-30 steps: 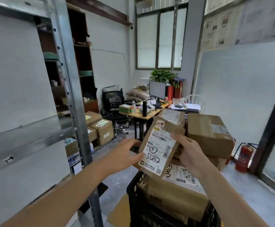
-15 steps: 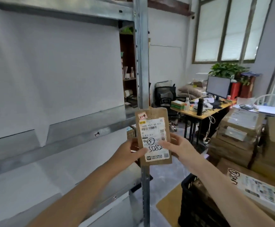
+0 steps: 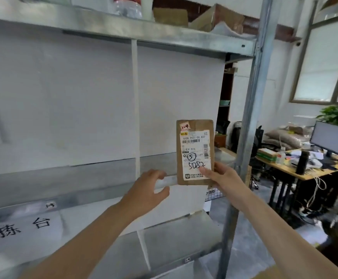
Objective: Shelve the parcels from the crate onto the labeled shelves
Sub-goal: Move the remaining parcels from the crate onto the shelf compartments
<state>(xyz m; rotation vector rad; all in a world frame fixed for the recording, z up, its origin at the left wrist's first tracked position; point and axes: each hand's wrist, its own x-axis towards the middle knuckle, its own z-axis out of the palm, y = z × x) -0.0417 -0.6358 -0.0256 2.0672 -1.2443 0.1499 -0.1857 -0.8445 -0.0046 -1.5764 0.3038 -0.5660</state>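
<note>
Steel shelf [image 3: 95, 176], white backing, filled 9 o'clock; cluttered bench [image 3: 313, 174] sat 3 o'clock. Right hand [image 3: 222, 176] pinched parcel [image 3: 192, 146] upright; left hand [image 3: 148, 190] loose, empty.

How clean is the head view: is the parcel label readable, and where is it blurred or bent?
Head view: the parcel is sharp enough to read the handwritten 5082 and the 1-4 sticker, fine print not; head view: wide-angle bend tilts the shelf post; head view: lower right corner is smeared; light is soft.
</note>
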